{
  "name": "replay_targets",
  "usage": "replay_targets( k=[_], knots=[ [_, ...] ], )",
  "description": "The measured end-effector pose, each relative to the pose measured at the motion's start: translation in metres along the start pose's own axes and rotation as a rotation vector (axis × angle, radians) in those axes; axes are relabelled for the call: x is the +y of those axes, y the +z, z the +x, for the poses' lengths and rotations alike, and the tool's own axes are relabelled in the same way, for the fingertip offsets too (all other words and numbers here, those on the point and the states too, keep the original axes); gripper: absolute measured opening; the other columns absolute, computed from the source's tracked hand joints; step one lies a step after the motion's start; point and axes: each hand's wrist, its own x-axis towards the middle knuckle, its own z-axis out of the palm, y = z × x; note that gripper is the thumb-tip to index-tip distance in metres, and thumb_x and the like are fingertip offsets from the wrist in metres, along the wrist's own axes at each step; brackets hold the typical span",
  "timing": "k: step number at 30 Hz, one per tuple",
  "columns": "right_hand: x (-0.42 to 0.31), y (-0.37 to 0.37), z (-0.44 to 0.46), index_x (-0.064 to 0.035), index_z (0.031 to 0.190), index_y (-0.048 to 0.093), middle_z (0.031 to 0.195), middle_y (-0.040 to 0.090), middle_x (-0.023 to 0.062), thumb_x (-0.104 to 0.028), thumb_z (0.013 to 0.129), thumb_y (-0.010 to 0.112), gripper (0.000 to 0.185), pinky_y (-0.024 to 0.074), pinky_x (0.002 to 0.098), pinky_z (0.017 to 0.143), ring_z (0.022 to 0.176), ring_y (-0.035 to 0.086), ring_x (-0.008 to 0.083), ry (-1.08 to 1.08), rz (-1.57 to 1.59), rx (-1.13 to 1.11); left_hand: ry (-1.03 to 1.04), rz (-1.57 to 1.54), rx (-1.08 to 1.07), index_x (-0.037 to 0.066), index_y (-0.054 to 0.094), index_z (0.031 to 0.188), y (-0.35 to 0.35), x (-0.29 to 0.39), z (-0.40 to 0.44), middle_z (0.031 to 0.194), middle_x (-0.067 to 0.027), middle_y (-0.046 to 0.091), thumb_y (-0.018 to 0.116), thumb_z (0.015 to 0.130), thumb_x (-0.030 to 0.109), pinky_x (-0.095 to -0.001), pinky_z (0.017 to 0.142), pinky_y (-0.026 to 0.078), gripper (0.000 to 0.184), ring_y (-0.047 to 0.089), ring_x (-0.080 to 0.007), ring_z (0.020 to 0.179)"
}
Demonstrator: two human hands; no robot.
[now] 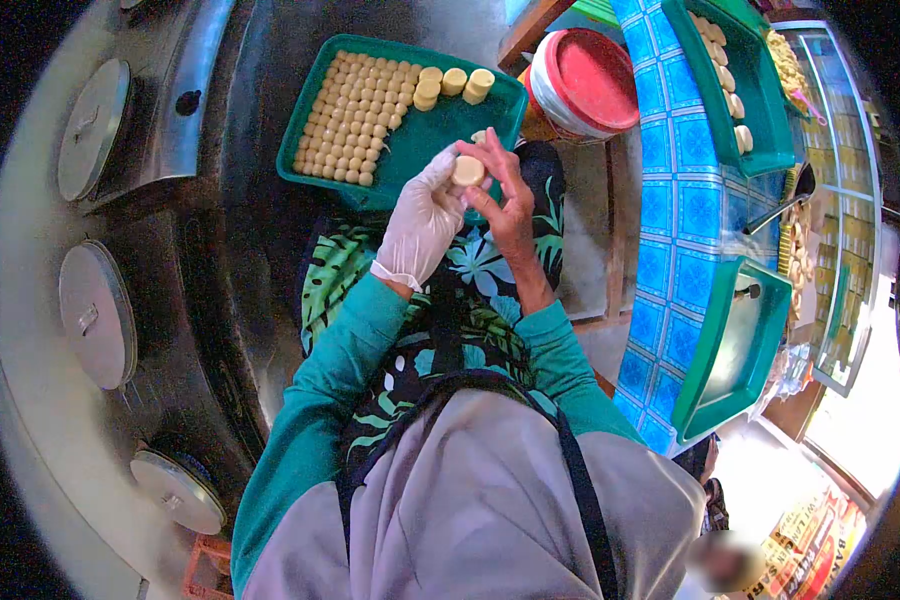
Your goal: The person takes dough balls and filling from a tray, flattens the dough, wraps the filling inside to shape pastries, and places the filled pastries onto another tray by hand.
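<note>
A pale round dough cake [468,172] is held up between my two hands, over the near edge of the green tray [420,150]. My left hand [425,215], in a thin white glove, closes on it from the left. My bare right hand [505,195] grips it from the right with thumb and fingers. In the tray, many small dough balls [350,115] sit in tight rows at the left. Several stacked round cakes [454,82] stand along the far side. Another pale piece [479,136] shows partly behind my right fingers.
A white bucket with a red lid [595,80] stands beyond the tray. On the right, a blue-tiled table [670,200] bears a green tray of oval pieces [720,65] and another green tray [705,390]. Round metal lids [98,315] line the counter at left.
</note>
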Motion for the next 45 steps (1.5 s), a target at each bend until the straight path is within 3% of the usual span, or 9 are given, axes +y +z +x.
replay_targets(
  k=[10,15,21,30,35,39,40,43,45],
  knots=[
    [-0.005,-0.004,0.004,-0.0045,0.145,0.037,0.130,0.060,0.0125,-0.019,0.078,0.072,0.077,0.0279,0.0417,0.111,0.123,0.048,0.0258,-0.054,-0.067,-0.064,-0.166,-0.321,-0.049,-0.002,0.040,0.136,0.003,-0.003,-0.002,0.140,-0.0173,0.044,0.038,0.103,0.012,-0.0467,0.110,0.040,0.036,0.048,-0.0308,0.127],
    [-0.001,-0.006,0.006,-0.0055,0.143,0.042,0.127,0.063,0.0099,-0.021,0.075,0.075,0.077,0.0316,0.0429,0.107,0.117,0.052,0.0283,0.018,-0.059,-0.035,0.061,0.070,-0.163,-0.005,0.037,0.138,0.004,-0.006,-0.001,0.141,-0.0182,0.044,0.042,0.100,0.006,-0.0396,0.109,0.041,0.040,0.050,-0.0297,0.125],
    [-0.001,-0.006,0.008,-0.0051,0.139,0.046,0.116,0.064,0.0118,-0.014,0.074,0.071,0.070,0.0381,0.0428,0.095,0.107,0.056,0.0297,-0.207,-0.428,0.011,0.122,0.313,-0.110,-0.007,0.045,0.132,0.014,-0.010,0.001,0.134,-0.0169,0.053,0.045,0.098,0.011,-0.0330,0.104,0.044,0.039,0.054,-0.0244,0.121],
    [-0.003,-0.013,0.011,-0.0060,0.142,0.043,0.118,0.063,0.0114,-0.009,0.069,0.065,0.077,0.0374,0.0441,0.097,0.104,0.057,0.0290,-0.099,-0.283,-0.044,0.014,0.379,-0.071,-0.005,0.051,0.129,0.013,-0.008,-0.004,0.125,-0.0109,0.059,0.049,0.098,0.016,-0.0296,0.097,0.046,0.037,0.058,-0.0188,0.113],
    [-0.011,-0.011,0.013,-0.0047,0.148,0.033,0.131,0.055,0.0176,-0.012,0.071,0.069,0.085,0.0322,0.0437,0.105,0.117,0.050,0.0350,-0.108,-0.204,-0.122,0.012,0.301,-0.028,-0.004,0.051,0.130,0.029,-0.014,-0.009,0.124,-0.0098,0.059,0.050,0.098,0.017,-0.0288,0.096,0.047,0.038,0.059,-0.0166,0.111],
    [-0.005,-0.002,0.012,-0.0020,0.149,0.027,0.136,0.051,0.0189,-0.021,0.089,0.057,0.070,0.0286,0.0435,0.108,0.123,0.045,0.0346,-0.035,-0.169,0.048,0.090,0.319,0.090,-0.001,0.052,0.131,0.017,-0.027,-0.004,0.126,-0.0088,0.058,0.050,0.098,0.015,-0.0283,0.094,0.048,0.037,0.058,-0.0153,0.110],
    [-0.007,0.006,0.016,-0.0026,0.150,0.027,0.139,0.049,0.0177,-0.036,0.098,0.044,0.064,0.0292,0.0428,0.108,0.125,0.045,0.0311,0.022,0.018,0.162,0.114,0.354,0.079,-0.003,0.052,0.131,0.019,-0.029,-0.009,0.123,-0.0094,0.060,0.052,0.097,0.015,-0.0275,0.091,0.049,0.038,0.060,-0.0148,0.108],
    [-0.022,0.009,0.025,-0.0018,0.150,0.024,0.137,0.050,0.0197,-0.057,0.100,0.026,0.075,0.0307,0.0369,0.103,0.126,0.046,0.0255,0.260,0.140,0.304,0.186,0.617,0.127,-0.006,0.054,0.127,0.023,-0.031,-0.014,0.117,-0.0115,0.063,0.057,0.094,0.013,-0.0271,0.087,0.050,0.038,0.063,-0.0160,0.102],
    [0.006,0.011,0.028,-0.0031,0.149,0.028,0.134,0.054,0.0183,-0.065,0.097,0.026,0.081,0.0355,0.0384,0.099,0.121,0.050,0.0252,0.262,0.207,0.371,0.202,0.623,0.154,-0.007,0.055,0.126,0.010,-0.034,-0.007,0.115,-0.0129,0.064,0.059,0.092,0.012,-0.0280,0.088,0.050,0.039,0.063,-0.0172,0.101]
  ],
)
